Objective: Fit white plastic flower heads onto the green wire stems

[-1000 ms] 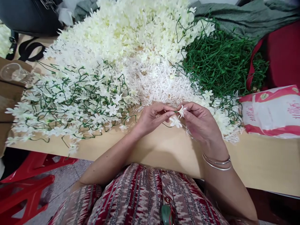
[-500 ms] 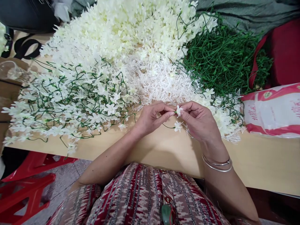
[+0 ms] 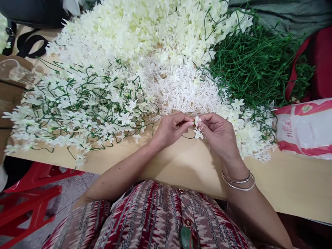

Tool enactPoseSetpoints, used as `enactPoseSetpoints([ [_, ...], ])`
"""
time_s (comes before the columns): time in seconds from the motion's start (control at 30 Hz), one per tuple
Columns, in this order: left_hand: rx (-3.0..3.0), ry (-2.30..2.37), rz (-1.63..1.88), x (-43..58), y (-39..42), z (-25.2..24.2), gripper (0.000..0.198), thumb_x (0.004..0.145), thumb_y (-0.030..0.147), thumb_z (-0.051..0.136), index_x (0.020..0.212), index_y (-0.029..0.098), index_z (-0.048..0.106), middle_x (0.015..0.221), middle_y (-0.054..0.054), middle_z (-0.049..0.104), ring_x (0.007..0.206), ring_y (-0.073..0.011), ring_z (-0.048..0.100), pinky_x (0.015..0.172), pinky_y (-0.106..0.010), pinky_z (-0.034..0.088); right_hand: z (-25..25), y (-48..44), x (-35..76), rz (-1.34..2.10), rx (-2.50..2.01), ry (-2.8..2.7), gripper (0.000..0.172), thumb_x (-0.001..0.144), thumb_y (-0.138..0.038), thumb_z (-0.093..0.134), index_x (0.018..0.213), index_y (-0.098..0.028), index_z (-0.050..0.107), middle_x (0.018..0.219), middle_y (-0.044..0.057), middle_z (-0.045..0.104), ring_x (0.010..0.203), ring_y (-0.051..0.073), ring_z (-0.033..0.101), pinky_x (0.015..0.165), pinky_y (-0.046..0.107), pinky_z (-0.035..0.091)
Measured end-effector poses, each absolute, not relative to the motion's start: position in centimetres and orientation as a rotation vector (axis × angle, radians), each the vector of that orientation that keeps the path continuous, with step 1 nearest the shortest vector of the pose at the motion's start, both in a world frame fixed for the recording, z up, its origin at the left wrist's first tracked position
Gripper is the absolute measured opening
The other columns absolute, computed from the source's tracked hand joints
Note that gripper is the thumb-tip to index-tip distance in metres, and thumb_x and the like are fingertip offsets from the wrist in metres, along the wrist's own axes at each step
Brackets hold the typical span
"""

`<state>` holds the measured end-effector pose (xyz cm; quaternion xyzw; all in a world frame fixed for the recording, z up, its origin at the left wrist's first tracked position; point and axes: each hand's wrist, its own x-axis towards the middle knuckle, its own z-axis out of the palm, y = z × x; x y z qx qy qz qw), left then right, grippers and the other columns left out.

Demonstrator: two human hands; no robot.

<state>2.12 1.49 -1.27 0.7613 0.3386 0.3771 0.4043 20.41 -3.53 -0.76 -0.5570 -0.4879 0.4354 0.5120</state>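
Over the near part of the table, my left hand (image 3: 172,129) pinches a thin green stem (image 3: 188,137) between thumb and forefinger. My right hand (image 3: 219,133) meets it fingertip to fingertip, pinching a small white artificial flower (image 3: 197,121) at the stem's tip. A second white flower (image 3: 199,133) hangs just below, close to the right thumb. Beyond both hands lies a heap of thin white stamen pieces (image 3: 186,90). To the left spreads a pile of white flowers on green stems (image 3: 88,107).
Loose cream petals (image 3: 135,31) are heaped at the back. A mound of bare green stems (image 3: 254,65) lies back right, beside a red bag (image 3: 324,65). A pink and white plastic packet (image 3: 308,128) rests at right. A clear cup (image 3: 15,72) lies far left; red stools (image 3: 31,207) stand below.
The flower between my fingertips has turned slightly, and the lower flower has come up closer to it. Both hands stay pinched together. The view has shifted a little.
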Motion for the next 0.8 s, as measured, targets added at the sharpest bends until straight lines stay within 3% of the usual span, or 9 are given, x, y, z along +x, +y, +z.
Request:
enactPoseSetpoints([
  [0.13, 1.902, 0.847, 1.004, 2.5, 1.5, -1.7, 0.04, 0.107, 0.051, 0.06, 0.091, 0.018, 0.077, 0.072, 0.0, 0.072, 0.065, -0.0108, 0.066, 0.068, -0.023, 0.053, -1.0, -3.4, 20.2, 1.058, -1.316, -1.163, 0.037, 0.084, -0.059, 0.084, 0.085, -0.026, 0.068, 0.098, 0.004, 0.076, 0.086, 0.018, 0.069, 0.077, 0.034, 0.06],
  [0.33, 1.801, 0.879, 0.922, 2.7, 1.3, -1.7, 0.033, 0.106, 0.046, 0.062, 0.102, 0.018, 0.078, 0.083, -0.004, 0.077, 0.069, -0.0126, 0.07, 0.068, -0.025, 0.056, -1.1, -3.2, 20.7, 1.085, -1.331, -1.036, 0.034, 0.078, -0.056, 0.09, 0.082, -0.027, 0.073, 0.086, 0.001, 0.074, 0.071, 0.015, 0.061, 0.065, 0.03, 0.054],
  [0.4, 1.757, 0.864, 0.895, 2.6, 1.3, -1.5, 0.033, 0.105, 0.046, 0.063, 0.104, 0.017, 0.078, 0.088, -0.006, 0.079, 0.067, -0.0121, 0.071, 0.066, -0.025, 0.056, -1.1, -3.2, 21.1, 1.133, -1.316, -1.019, 0.031, 0.078, -0.053, 0.091, 0.083, -0.027, 0.075, 0.089, 0.001, 0.075, 0.076, 0.016, 0.064, 0.069, 0.031, 0.056],
  [0.67, 1.79, 0.903, 0.867, 2.5, 1.2, -0.8, 0.026, 0.105, 0.038, 0.063, 0.094, 0.018, 0.076, 0.076, -0.003, 0.076, 0.068, -0.0126, 0.07, 0.068, -0.025, 0.054, -1.6, -3.4, 21.5, 1.164, -1.312, -1.054, 0.018, 0.083, -0.043, 0.088, 0.083, -0.03, 0.076, 0.095, 0.001, 0.077, 0.086, 0.019, 0.071, 0.086, 0.038, 0.06],
  [0.8, 1.834, 0.888, 0.871, 2.4, 1.1, -0.9, 0.024, 0.106, 0.035, 0.062, 0.095, 0.018, 0.075, 0.076, -0.003, 0.076, 0.069, -0.0133, 0.07, 0.07, -0.025, 0.054, -1.3, -3.5, 21.2, 1.116, -1.34, -1.101, 0.019, 0.085, -0.044, 0.086, 0.082, -0.029, 0.074, 0.098, 0.003, 0.078, 0.088, 0.02, 0.071, 0.085, 0.038, 0.06],
])
